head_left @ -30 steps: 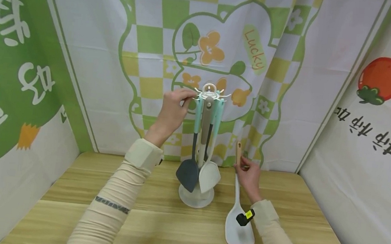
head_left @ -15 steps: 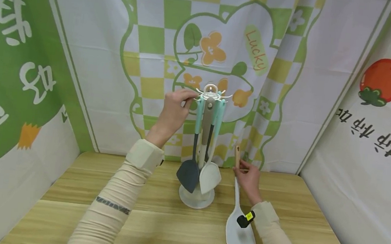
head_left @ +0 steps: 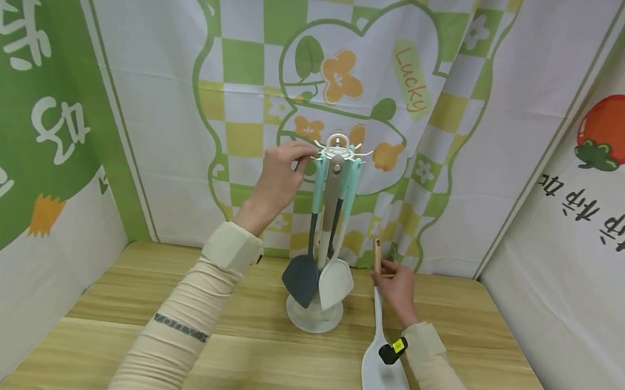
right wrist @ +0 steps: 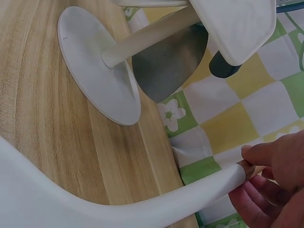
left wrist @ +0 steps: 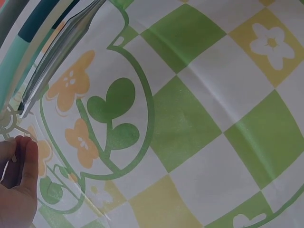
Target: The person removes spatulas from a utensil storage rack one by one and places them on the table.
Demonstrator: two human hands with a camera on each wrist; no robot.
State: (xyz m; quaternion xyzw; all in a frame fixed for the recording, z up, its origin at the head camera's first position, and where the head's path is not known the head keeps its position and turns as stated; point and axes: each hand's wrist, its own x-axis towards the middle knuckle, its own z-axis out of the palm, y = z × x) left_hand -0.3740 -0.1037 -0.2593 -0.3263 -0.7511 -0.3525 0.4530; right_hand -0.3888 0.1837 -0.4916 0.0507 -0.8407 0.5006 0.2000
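Note:
A white utensil rack (head_left: 312, 325) stands on the table with several utensils hanging from its hooks. My left hand (head_left: 279, 176) pinches one of the hooks (left wrist: 10, 119) at its top left side. To the right of the rack, my right hand (head_left: 399, 291) holds a white spatula (head_left: 387, 387) by its wooden handle (head_left: 377, 255), thumb and fingers around it. The blade points down toward me, partly covered by the wrist camera. On the rack hang a dark spatula (head_left: 300, 279) and a cream spatula (head_left: 336, 285), both with teal handles, and a grey-brown handle (head_left: 331, 200) in front.
The wooden table (head_left: 251, 365) ends at a checked curtain (head_left: 240, 62) close behind the rack. Printed cloth walls stand on the left and right. A metal turner blade (right wrist: 168, 61) hangs behind the rack's pole in the right wrist view.
My right hand has lowered slightly with the white spatula, whose handle end drops while its blade shifts nearer to me. My left hand stays at the same hook.

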